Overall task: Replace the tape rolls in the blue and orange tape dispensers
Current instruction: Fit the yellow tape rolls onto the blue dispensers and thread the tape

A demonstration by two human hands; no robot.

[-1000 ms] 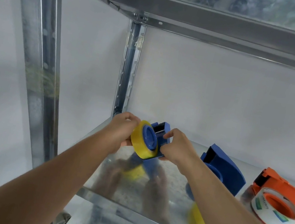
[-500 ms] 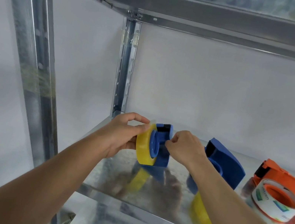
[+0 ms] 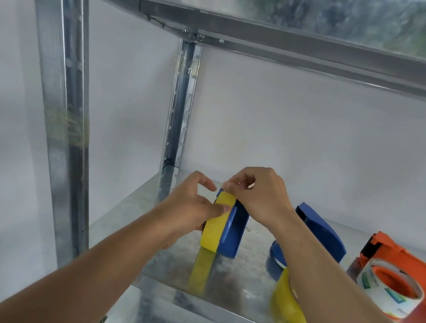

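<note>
We held the blue dispenser [image 3: 234, 231] upright on the shelf [image 3: 242, 282], its yellow roll [image 3: 215, 223] edge-on toward us. Our left hand [image 3: 192, 208] gripped the roll's near side; our right hand [image 3: 260, 194], directly above, pinched the tape end.

Left hand [image 3: 192, 208] steadies yellow tape roll [image 3: 215, 226] on blue dispenser [image 3: 235, 232]; right hand [image 3: 260, 194] pinches its top.

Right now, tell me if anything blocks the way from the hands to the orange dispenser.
Yes. A second blue dispenser and a yellow roll lie on the shelf between the hands' blue dispenser and the orange dispenser. A white roll sits against the orange one's front.
</note>
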